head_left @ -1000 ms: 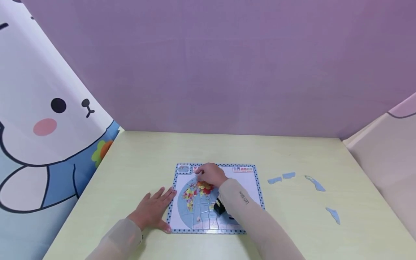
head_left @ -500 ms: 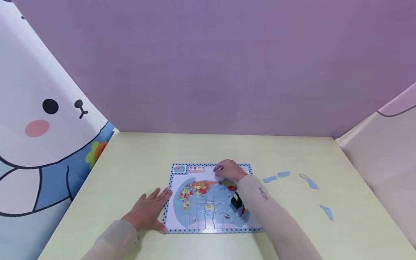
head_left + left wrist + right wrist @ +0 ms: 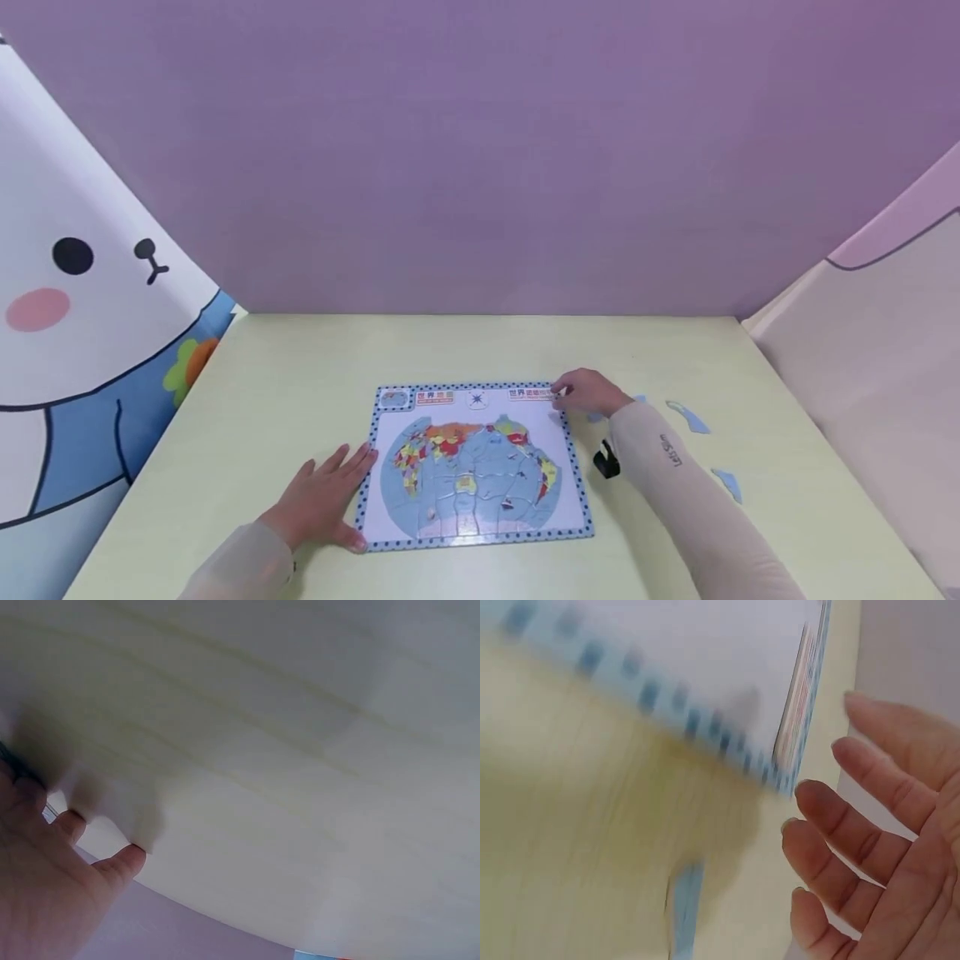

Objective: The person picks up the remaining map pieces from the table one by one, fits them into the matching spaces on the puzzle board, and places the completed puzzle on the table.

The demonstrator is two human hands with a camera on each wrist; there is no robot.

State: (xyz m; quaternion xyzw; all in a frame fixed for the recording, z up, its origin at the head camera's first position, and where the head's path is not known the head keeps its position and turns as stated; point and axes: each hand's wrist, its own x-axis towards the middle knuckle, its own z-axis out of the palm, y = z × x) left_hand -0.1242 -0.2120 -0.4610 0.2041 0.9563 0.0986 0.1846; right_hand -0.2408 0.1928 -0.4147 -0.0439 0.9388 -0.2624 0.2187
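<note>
A world map jigsaw puzzle [image 3: 517, 483] with a dotted blue border lies on the table. White board shows along the top of its oval map. My left hand [image 3: 322, 496] rests at the puzzle's left edge, fingers spread and thumb near the lower left corner. Over the puzzle's upper right corner hovers my right hand [image 3: 592, 392]; in the right wrist view its loosely bent fingers [image 3: 855, 840] hold nothing. Below that hand lies a blue puzzle piece [image 3: 686, 911]. Two more blue pieces, one curved [image 3: 687, 417] and one small [image 3: 727, 483], lie farther right.
The pale table [image 3: 322, 350] meets a purple backdrop [image 3: 480, 167] at its far edge. A cartoon-printed cloth [image 3: 97, 333] hangs on the left, and a pale cloth [image 3: 877, 358] on the right. A black wrist strap part [image 3: 606, 460] sits under the right sleeve.
My right hand has moved rightward from the top of the map to the board's upper right corner, uncovering the map. The left hand stays at the left edge. The head view has shifted right.
</note>
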